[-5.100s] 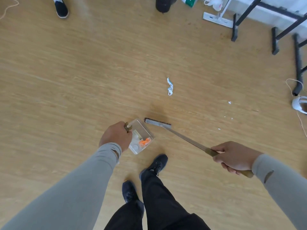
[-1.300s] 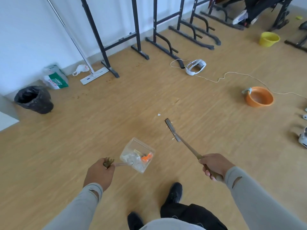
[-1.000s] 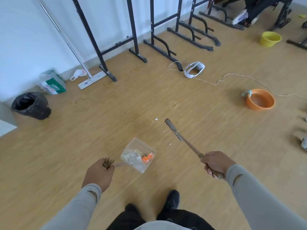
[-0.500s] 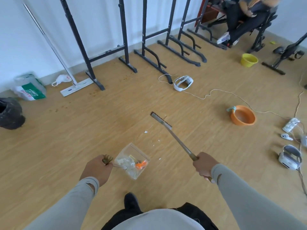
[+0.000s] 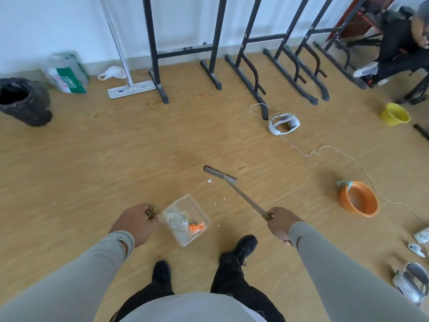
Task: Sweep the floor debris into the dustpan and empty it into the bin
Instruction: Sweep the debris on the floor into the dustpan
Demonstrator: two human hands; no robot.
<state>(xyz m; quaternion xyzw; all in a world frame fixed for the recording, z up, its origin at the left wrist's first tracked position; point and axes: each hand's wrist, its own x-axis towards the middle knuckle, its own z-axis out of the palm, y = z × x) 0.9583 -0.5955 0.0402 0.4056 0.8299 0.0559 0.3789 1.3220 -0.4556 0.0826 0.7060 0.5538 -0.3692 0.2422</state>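
Scraps (image 5: 209,181) of white debris on the floor, strung from twelve to one o'clock of the clear dustpan (image 5: 185,219), between its open mouth and the brush (image 5: 220,175). Left hand (image 5: 135,224) clenched round the dustpan handle; right hand (image 5: 279,223) wrapped round the brush handle, long axis toward eleven o'clock. Bin (image 5: 24,101) far off at ten o'clock.
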